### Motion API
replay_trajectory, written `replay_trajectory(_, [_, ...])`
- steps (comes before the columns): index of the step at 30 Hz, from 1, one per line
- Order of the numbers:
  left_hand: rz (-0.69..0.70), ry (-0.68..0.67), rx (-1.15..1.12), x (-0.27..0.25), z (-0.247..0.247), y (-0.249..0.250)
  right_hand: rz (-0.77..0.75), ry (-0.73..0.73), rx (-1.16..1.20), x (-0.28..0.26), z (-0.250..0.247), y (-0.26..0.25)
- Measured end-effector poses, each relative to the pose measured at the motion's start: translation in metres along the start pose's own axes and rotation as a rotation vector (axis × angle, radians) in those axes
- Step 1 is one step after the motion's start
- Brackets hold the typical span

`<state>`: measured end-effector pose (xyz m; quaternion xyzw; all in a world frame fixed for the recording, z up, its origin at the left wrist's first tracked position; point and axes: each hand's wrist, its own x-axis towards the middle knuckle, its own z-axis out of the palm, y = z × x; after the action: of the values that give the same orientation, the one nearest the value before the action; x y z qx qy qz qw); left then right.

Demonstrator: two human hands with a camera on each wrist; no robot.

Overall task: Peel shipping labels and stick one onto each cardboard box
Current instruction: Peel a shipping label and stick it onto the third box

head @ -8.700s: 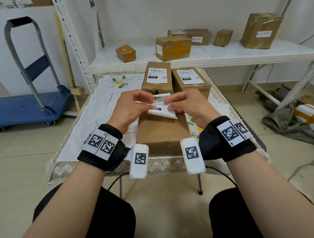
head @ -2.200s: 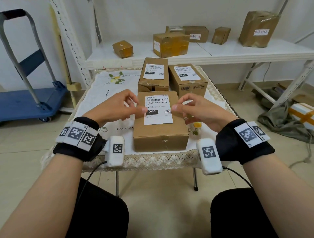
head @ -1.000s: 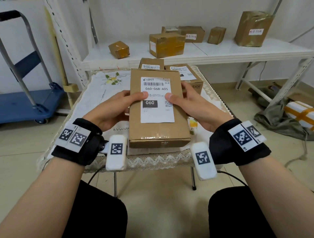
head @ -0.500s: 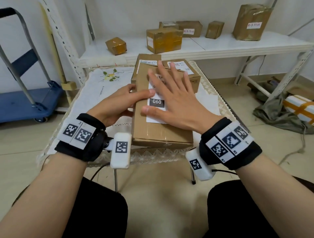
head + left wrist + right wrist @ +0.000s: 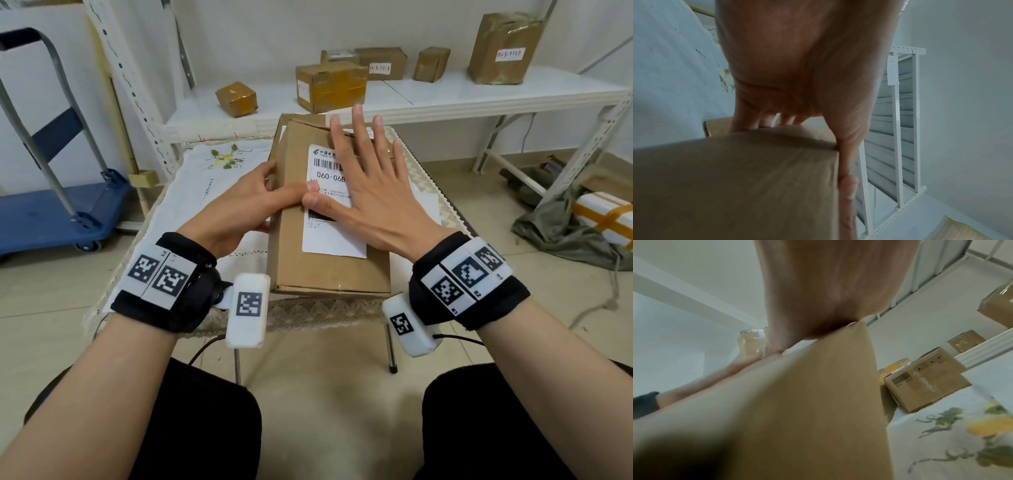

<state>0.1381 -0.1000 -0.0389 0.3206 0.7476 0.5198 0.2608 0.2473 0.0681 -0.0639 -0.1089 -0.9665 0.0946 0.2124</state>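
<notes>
My right hand point(image 5: 368, 192) lies flat with fingers spread across the white shipping label point(image 5: 329, 236) on top of the cardboard box point(image 5: 322, 274), palm down, covering the middle and right part of the print; the barcode and "060-06B" show at the label's left edge. My left hand point(image 5: 246, 205) grips the box's left side, thumb laid along the top face and its tip meeting my right thumb, fingers wrapped round the side, as the left wrist view point(image 5: 797, 73) confirms. The box sits at the near edge of the worktop point(image 5: 191, 205), on a white embroidered cloth with a yellow flower motif point(image 5: 224, 159) and lace trim. Behind the box, partly hidden by it and my right hand, a second box point(image 5: 301, 120) shows only its top edge; the right wrist view shows another box point(image 5: 925, 382) with a barcode printed on its side, just beside the held one. Several taped boxes stand on the white shelf point(image 5: 445, 96) beyond. A blue platform trolley point(image 5: 51, 212) stands on the floor to the left.
</notes>
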Motion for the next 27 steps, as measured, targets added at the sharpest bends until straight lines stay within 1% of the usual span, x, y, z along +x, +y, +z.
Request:
replay_trajectory(5, [-0.013, 0.002, 0.025, 0.000, -0.001, -0.002, 0.038, -0.022, 0.013, 0.001, 0.003, 0.007])
replay_trajectory(9, [-0.023, 0.035, 0.043, -0.002, -0.001, -0.001, 0.073, -0.032, 0.049, 0.001, 0.004, 0.014])
replay_trajectory(13, [0.002, 0.086, 0.030, -0.003, -0.005, -0.001, 0.117, 0.052, 0.135, -0.003, -0.012, 0.011])
replay_trajectory(16, [0.039, 0.154, 0.056, -0.002, -0.008, -0.001, 0.070, 0.137, 0.156, -0.007, -0.026, -0.006])
replay_trajectory(18, [0.048, 0.179, 0.052, -0.004, -0.007, -0.001, 0.040, 0.158, 0.143, -0.010, -0.026, -0.021])
replay_trajectory(20, [0.062, 0.175, 0.054, -0.005, -0.004, 0.000, 0.020, 0.153, 0.102, -0.011, -0.019, -0.032])
replay_trajectory(23, [0.090, 0.143, 0.062, -0.006, 0.003, 0.004, 0.030, 0.155, 0.070, -0.009, -0.007, -0.036])
replay_trajectory(27, [0.115, 0.092, 0.063, -0.011, 0.008, 0.009, 0.068, 0.226, 0.088, -0.003, -0.006, -0.031])
